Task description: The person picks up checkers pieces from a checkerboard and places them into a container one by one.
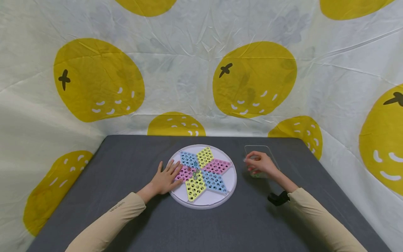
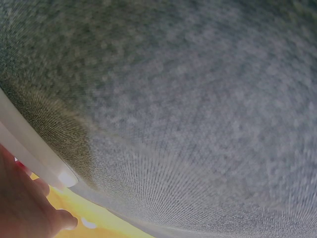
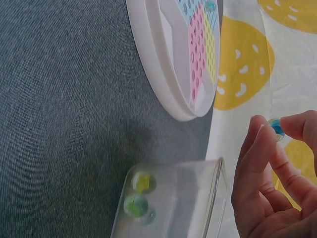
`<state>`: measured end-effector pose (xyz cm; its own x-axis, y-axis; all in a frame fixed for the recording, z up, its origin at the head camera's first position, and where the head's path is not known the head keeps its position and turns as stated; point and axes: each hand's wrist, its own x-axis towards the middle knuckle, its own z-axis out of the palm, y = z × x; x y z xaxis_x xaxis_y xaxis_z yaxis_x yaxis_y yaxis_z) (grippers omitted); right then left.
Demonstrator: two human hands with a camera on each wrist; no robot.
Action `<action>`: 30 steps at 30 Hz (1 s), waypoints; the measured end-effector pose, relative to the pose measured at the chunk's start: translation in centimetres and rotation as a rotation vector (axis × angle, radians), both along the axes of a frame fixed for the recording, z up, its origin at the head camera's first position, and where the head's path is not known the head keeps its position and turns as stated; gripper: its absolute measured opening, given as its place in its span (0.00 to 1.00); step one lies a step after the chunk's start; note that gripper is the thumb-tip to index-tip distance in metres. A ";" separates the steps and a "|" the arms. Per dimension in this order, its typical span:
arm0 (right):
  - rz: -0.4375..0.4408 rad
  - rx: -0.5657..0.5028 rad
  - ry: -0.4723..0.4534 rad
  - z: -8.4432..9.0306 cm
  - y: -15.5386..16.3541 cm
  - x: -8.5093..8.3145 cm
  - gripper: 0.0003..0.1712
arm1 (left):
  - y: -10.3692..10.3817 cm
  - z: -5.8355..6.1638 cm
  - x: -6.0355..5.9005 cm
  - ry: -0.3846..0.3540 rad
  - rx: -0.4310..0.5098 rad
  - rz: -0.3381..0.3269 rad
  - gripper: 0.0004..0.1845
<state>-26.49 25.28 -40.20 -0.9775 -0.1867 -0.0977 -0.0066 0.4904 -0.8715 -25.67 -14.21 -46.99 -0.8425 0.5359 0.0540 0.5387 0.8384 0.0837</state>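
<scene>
A round white Chinese checkers board with a star of pink, yellow and blue hole panels lies on the dark table. My left hand rests at its left edge, fingers spread and straight over the rim and the pink panel. Thumb and fingertips of my right hand pinch a clear marble with blue inside. That hand is raised above a clear plastic box to the right of the board. Inside the box lie a yellow marble and a green marble. Several marbles sit around the star's middle.
The dark grey table extends around the board and box. Behind and beside it hangs a white cloth printed with large yellow fruit. A black strap is at my right wrist.
</scene>
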 end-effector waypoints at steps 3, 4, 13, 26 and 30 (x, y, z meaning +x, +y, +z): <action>-0.014 0.010 0.002 0.1 0.5 0.0 0.18 | 0.0 0.0 0.0 -0.003 -0.001 0.003 0.33; -0.018 0.013 0.004 0.1 0.7 0.0 0.17 | 0.0 0.0 0.0 -0.005 -0.003 0.004 0.33; -0.046 0.033 0.029 0.3 2.3 0.1 0.19 | -0.2 -0.5 -0.1 0.017 0.059 -0.022 0.34; -0.082 0.056 0.041 0.8 4.1 0.0 0.21 | -0.1 -0.5 -0.2 -0.002 -0.014 0.003 0.34; -0.098 0.063 0.033 0.8 4.6 -0.2 0.23 | 0.0 -0.2 -0.1 -0.008 -0.024 0.007 0.34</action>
<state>-26.71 29.83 -39.43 -0.9937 -0.0843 -0.0741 0.0165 0.5437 -0.8391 -25.80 -14.23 -47.24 -0.8469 0.5307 0.0343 0.5317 0.8442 0.0685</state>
